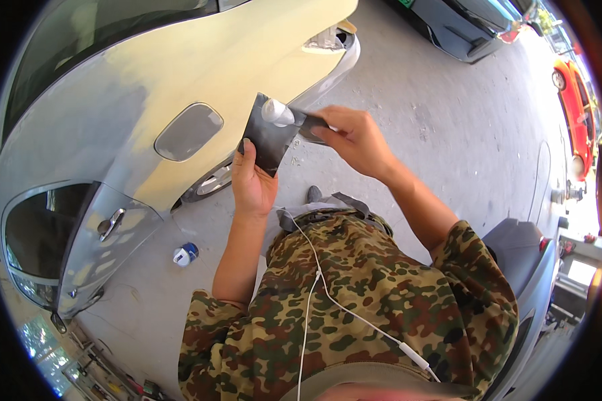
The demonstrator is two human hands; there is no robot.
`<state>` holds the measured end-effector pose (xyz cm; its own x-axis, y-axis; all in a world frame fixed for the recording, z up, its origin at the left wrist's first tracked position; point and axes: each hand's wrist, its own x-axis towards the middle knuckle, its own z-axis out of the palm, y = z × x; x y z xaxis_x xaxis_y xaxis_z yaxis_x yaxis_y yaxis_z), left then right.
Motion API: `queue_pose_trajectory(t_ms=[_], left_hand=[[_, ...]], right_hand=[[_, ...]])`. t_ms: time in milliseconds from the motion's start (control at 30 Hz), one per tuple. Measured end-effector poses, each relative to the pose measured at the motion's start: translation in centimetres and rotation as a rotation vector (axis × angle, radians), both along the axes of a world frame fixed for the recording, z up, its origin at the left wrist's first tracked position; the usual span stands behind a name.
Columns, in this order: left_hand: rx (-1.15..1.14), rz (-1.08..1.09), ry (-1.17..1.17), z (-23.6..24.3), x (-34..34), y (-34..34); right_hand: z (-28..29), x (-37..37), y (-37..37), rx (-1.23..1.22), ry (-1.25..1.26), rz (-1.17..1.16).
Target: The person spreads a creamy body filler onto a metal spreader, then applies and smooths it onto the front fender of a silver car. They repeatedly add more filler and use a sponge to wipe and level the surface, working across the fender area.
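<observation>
My left hand (253, 184) grips the lower edge of a flat dark sheet (261, 144), thumb on top. A mound of white paste (275, 112) sits near the sheet's upper right corner. My right hand (356, 137) is closed on a dark, flat spreader (311, 125), its edge close to the paste; whether they touch is hard to tell. Just beyond the hands stands a car body (227, 57) coated in pale yellow and grey filler, with a grey fuel flap (190, 131) to the left of the sheet.
A blue and white can (186, 254) lies on the grey concrete floor (408, 87) below the car. A dark car (458, 30) is parked at the far right, a red car (574, 110) beyond it. White earphone cable (318, 271) hangs across my camouflage shirt.
</observation>
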<state>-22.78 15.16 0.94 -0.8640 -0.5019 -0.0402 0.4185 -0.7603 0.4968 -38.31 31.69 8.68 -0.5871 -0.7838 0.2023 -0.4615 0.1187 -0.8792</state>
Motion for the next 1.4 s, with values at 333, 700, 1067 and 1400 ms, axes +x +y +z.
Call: queue_pose_trajectory(t_ms=[333, 700, 1067, 1400], left_hand=[[-0.204, 0.22, -0.208, -0.5, -1.1, 1.3], [-0.539, 0.277, -0.312, 1.9, -0.7, 1.3], [-0.073, -0.108, 0.161, 2.3, 0.0, -1.8], [-0.038, 0.106, -0.057, -0.1, 0.6, -1.1]], right_hand=[[-1.2, 2.4, -2.4, -0.042, 0.509, -0.009], [-3.3, 3.9, -2.8, -0.193, 0.14, -0.128], [0.3, -1.4, -1.8, -0.549, -0.775, -0.222], [0.0, -0.7, -0.8, 0.297, 0.288, -0.017]])
